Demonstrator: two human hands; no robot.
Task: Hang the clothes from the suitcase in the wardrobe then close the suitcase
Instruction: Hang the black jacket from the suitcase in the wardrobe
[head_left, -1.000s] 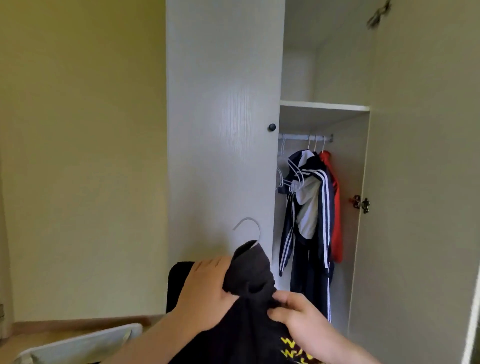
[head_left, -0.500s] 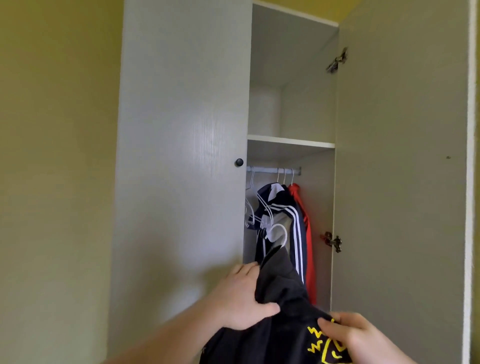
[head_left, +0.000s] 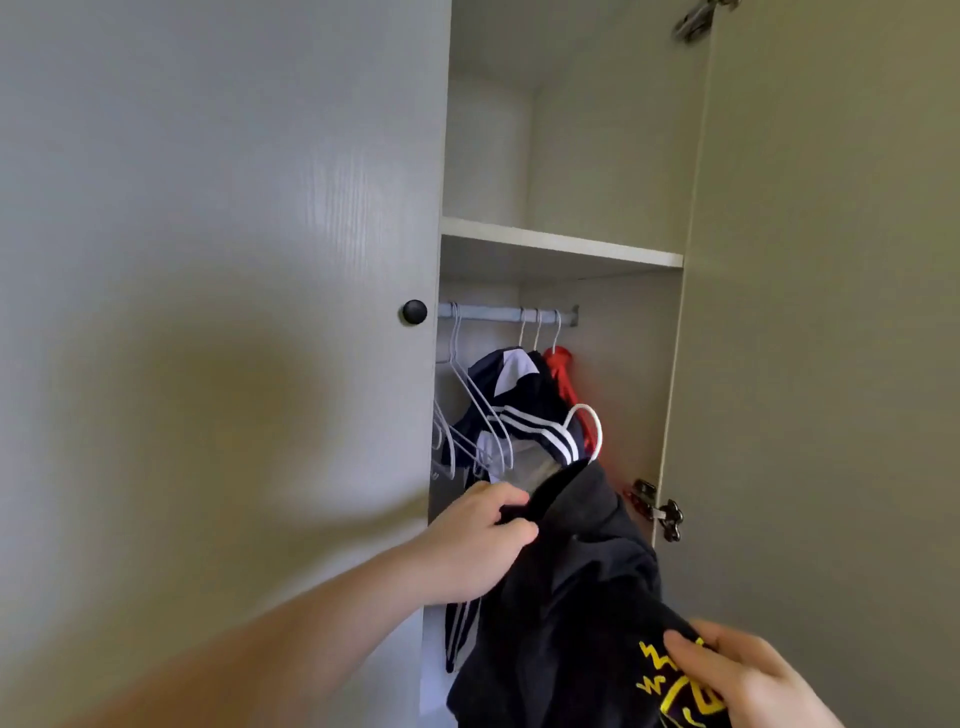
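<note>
Right hand (head_left: 748, 680): lying nearest the camera at the bottom right edge, fingers curling over the lower front of the black garment (head_left: 571, 597) and pinching the cloth beside its yellow print (head_left: 675, 691); partly cut off by the frame.

Left hand (head_left: 480, 540): reaching in from the lower left on a bare forearm, thumb and fingers closing round the garment's shoulder just below the collar.

Black garment: hanging between the two hands in front of the open wardrobe (head_left: 597, 364), already sitting on a white hanger (head_left: 589, 431) whose hook is sticking up out of the neck. The hook is standing below the rail (head_left: 506, 313) and not touching it.

Striped jacket (head_left: 514, 405): dark with white stripes, hanging inside the wardrobe just behind the held garment; how many of the hooks above it are carrying it is hard to tell.

Red garment (head_left: 563, 379): hanging at the right end of the rail, beside the striped jacket.

Empty hangers (head_left: 467, 415): white, hanging at the left of the rail, seemingly several overlapping.

Left door (head_left: 223, 312): standing shut, carrying a round black knob (head_left: 414, 312).

Right door (head_left: 831, 338): standing open, a metal hinge (head_left: 660, 512) showing at its inner edge.

Shelf (head_left: 561, 243): running across the wardrobe above the rail.
</note>
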